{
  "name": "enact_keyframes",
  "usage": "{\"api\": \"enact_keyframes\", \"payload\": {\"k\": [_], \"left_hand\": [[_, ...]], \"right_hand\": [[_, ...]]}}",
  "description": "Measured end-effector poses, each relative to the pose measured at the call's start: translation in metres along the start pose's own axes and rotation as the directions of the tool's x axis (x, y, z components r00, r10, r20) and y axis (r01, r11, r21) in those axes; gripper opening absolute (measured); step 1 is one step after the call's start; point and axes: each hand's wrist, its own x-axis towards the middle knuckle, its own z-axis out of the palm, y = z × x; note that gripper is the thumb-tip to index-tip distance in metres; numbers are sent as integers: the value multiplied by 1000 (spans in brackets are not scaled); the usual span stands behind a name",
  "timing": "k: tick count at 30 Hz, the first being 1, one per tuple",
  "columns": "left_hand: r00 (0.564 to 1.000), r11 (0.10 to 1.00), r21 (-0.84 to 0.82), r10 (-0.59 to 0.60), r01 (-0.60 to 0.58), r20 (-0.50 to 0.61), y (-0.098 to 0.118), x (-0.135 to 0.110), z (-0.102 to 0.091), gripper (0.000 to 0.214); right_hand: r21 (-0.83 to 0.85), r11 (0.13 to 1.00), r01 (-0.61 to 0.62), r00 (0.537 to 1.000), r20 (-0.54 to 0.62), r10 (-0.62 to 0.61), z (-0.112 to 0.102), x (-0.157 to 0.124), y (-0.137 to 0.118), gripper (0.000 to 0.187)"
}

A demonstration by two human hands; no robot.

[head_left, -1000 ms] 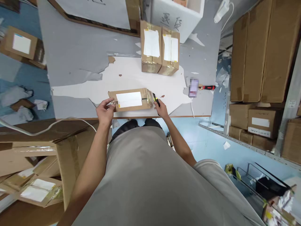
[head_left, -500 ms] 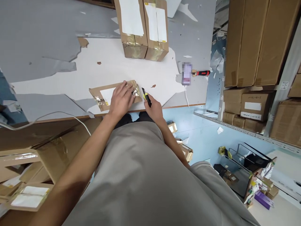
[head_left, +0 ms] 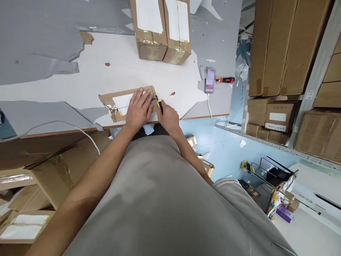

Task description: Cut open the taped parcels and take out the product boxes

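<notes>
A flat brown cardboard box (head_left: 106, 100) with a white label and shiny tape at its ends lies near the table's front edge. My left hand (head_left: 139, 107) rests flat on its right half, fingers stretched out. In my right hand (head_left: 169, 119) is a yellow and black utility knife (head_left: 160, 105), gripped by the handle. Its blade reaches the taped right end of the box, beside my left fingertips. Whether the blade has gone through the tape I cannot tell.
Two taped boxes (head_left: 165, 49) stand at the back of the worn table (head_left: 106, 78). To the right lie a phone (head_left: 210, 80) on a white cable and a red and black handle (head_left: 227, 80). A large open carton (head_left: 61, 170) sits at lower left; shelves of boxes (head_left: 277, 49) rise at right.
My right hand has moved left with the utility knife, bringing the blade from beside the box onto its right end. My left hand stays on the box. The view has shifted slightly.
</notes>
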Motion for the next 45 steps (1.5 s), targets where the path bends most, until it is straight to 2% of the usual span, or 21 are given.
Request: {"api": "enact_keyframes", "payload": {"k": [7,15,22,29,36,45], "left_hand": [[1000,1000,-15,3,-3,10,0,1,2,73],[1000,998,-70,-7,7,4,2,3,3,70],[998,996,-68,-57,58,26,8,5,0,68],[997,993,-95,-74,75,24,10,6,-1,72],[1000,1000,-16,-5,5,0,13,-2,1,70],[1000,999,30,-25,26,-15,14,0,0,65]], "right_hand": [[-70,994,-86,996,-19,85,-2,-2,-26,55],[-39,989,-141,989,-43,140,-4,7,-46,44],[-65,988,-137,990,-18,136,-9,-11,-43,40],[-61,992,-114,993,3,115,-7,-6,-32,36],[-82,990,-113,993,35,116,-4,-12,-23,33],[-43,998,-55,996,71,58,-5,-11,-14,31]]}}
